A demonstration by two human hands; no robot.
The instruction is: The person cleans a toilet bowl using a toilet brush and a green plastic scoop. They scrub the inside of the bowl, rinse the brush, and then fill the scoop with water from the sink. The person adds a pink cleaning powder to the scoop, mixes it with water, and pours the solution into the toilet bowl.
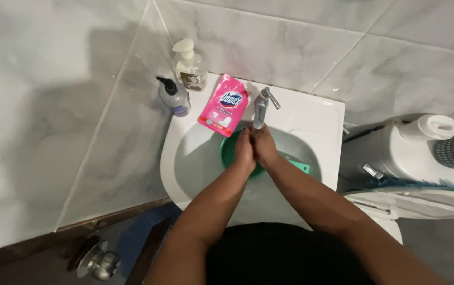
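Low at the left, a metal door knob (99, 262) showed near the floor. Against the marble wall stood a dark-capped pump bottle (174, 96) and, just behind it, a clear soap dispenser (190, 66), both at the back corner of the white sink (184, 158). A pink refill pouch (223, 105) leaned on the rim beside the chrome tap (261, 107). Under the spout, the left hand (245, 151) and right hand (263, 146) were pressed together, fingers closed against each other and gripping nothing I could make out, above a green plastic dipper (229, 153) lying in the basin. To the right stood a white toilet tank (395, 148) with a lid knob.
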